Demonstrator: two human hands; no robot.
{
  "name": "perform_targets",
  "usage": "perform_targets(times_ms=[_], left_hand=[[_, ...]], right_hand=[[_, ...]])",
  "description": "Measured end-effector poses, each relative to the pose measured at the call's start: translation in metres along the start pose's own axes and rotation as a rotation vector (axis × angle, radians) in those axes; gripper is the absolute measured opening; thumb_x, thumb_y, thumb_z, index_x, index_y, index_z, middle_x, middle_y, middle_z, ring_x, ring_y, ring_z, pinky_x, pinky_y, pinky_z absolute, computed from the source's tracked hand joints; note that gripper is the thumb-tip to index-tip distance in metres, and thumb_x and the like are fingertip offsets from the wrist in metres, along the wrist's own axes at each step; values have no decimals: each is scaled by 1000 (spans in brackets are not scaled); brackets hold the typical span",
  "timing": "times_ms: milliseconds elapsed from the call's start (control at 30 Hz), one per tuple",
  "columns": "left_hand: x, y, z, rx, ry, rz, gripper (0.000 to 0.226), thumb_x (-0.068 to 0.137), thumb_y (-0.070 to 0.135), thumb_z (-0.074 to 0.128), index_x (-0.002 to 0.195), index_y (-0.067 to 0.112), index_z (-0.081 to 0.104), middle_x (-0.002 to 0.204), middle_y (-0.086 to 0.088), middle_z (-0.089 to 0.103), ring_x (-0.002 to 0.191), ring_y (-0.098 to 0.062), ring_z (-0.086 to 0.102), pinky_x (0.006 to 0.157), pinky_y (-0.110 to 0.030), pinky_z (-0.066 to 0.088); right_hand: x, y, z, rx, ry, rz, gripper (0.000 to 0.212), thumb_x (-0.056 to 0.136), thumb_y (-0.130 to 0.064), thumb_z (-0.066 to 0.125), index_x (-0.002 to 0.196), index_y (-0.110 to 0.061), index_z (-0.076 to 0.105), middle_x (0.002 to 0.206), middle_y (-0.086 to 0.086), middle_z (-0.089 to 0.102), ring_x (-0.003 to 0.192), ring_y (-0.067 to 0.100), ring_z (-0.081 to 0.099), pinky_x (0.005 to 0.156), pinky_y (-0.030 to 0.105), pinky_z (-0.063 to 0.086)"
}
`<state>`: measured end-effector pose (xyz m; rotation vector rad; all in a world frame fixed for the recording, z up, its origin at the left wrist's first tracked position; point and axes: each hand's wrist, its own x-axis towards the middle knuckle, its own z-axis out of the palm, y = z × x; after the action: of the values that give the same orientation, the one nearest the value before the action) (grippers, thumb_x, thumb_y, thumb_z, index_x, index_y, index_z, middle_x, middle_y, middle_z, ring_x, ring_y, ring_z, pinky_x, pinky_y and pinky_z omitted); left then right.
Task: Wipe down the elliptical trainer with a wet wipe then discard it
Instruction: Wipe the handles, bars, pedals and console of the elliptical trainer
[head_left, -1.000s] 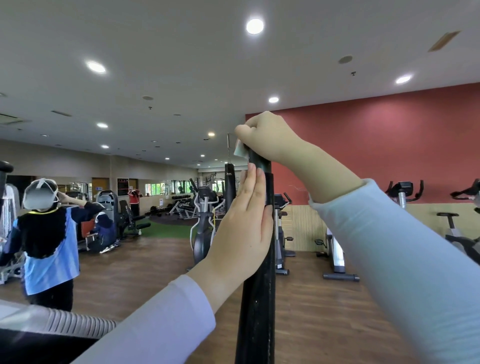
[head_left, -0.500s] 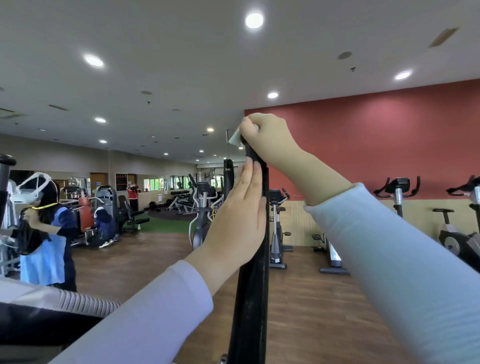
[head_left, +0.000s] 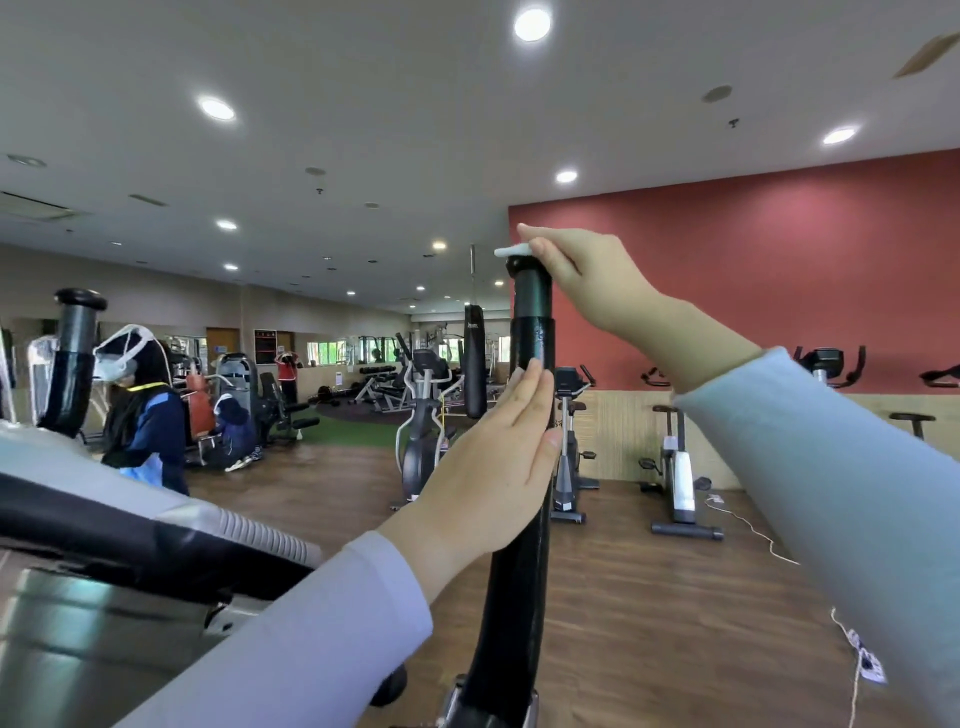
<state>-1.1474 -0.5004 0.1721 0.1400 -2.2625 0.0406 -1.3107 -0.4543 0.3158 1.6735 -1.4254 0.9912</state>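
The elliptical trainer's black right handlebar (head_left: 531, 322) rises upright in the middle of the view. My right hand (head_left: 587, 275) is at its top and pinches a small white wet wipe (head_left: 511, 251) that lies on the handlebar's cap. My left hand (head_left: 493, 467) rests lower on the bar's left side, fingers straight along it and thumb on the right side. The trainer's grey and black console (head_left: 156, 540) fills the lower left. Its left handlebar (head_left: 75, 358) stands at the far left.
A person in a blue vest and face mask (head_left: 140, 410) stands at the left beyond the console. Other ellipticals (head_left: 423, 415), a hanging punch bag (head_left: 474, 364) and exercise bikes (head_left: 675, 467) stand on the wooden floor ahead. A cable (head_left: 753, 530) trails across the floor at right.
My right hand has lifted off its grip round the bar's top and now pinches the wipe on the cap. The view has swung right and down; my left hand stays on the bar.
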Motion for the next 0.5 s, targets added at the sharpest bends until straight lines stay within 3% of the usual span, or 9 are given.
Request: perform_targets(times_ms=[100,200,367,500], left_hand=[[-9,5,-2,-20,-25,-19,54,103,31,27,152,17,11,159,10,-2,139,9,-8,99,3,-12],[-16,8,-2,-31,-44,-30,53,103,31,27,152,18,11,158,11,1,136,11,-9,101,2,-10],[-27,11,1,-31,-81,-66,52,104,31,28,152,20,12,158,13,1,135,13,-9,100,1,-8],[-38,13,2,-18,-110,-74,52,104,32,28,152,20,12,158,14,-1,135,13,-10,98,2,-10]], right_hand=[[6,-9,1,-14,-25,73,36,105,-29,39,123,-12,64,117,2,67,112,19,58,84,13,32],[1,-19,4,-66,10,-49,31,103,-19,42,116,-9,68,121,5,66,116,20,57,92,12,32],[-15,-17,5,-109,34,-143,30,101,-16,42,105,-9,71,126,9,64,128,23,53,106,27,36],[-40,-24,8,-150,52,-197,37,102,-22,37,119,-5,65,130,11,61,126,23,54,108,33,39]])
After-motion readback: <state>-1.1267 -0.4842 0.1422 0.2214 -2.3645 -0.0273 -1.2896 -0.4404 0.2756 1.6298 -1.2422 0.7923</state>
